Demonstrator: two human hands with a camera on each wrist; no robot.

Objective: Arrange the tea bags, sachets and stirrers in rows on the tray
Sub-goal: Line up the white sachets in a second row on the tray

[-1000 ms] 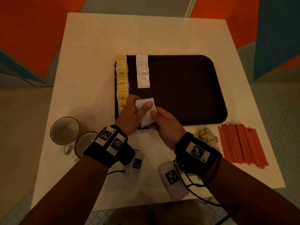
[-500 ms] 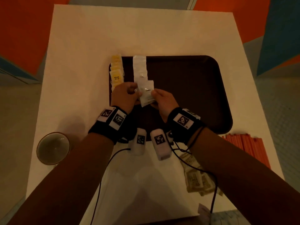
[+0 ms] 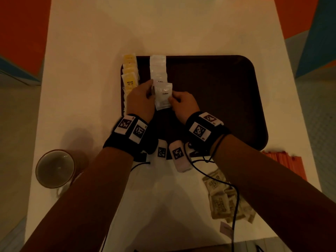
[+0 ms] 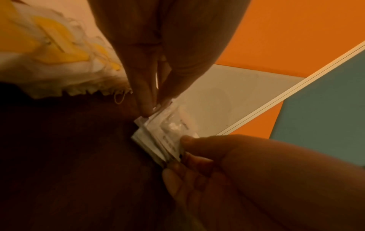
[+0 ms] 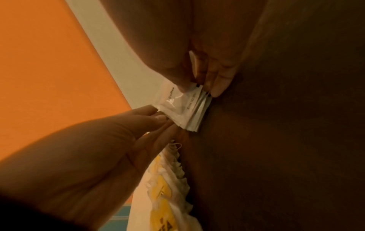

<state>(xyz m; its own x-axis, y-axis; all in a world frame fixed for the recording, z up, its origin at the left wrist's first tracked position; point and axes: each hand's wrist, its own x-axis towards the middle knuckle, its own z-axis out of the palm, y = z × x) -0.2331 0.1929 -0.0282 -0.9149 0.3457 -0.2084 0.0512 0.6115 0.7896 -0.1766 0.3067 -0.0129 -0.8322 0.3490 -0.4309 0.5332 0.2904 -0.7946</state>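
A small stack of white coffee sachets [image 3: 163, 96] is held over the dark tray [image 3: 218, 99] by both hands, just at the near end of the white sachet row [image 3: 158, 70]. My left hand [image 3: 151, 90] pinches the stack's left top corner [image 4: 150, 112]. My right hand [image 3: 172, 100] grips its right side between thumb and fingers [image 5: 199, 89]. Yellow tea bags [image 3: 129, 75] lie in a row along the tray's left edge, partly hidden by my left hand. Orange stirrers [image 3: 283, 164] lie on the table off the tray's near right corner.
A pile of brown sachets [image 3: 222, 199] lies on the white table [image 3: 91, 70] near my right forearm. A cup [image 3: 54, 168] stands at the near left. The tray's middle and right hold nothing. Cables run from both wrists.
Both hands carried the sachet stack from the tray's near edge forward to the near end of the white row. The stack now stands more upright between the fingers.
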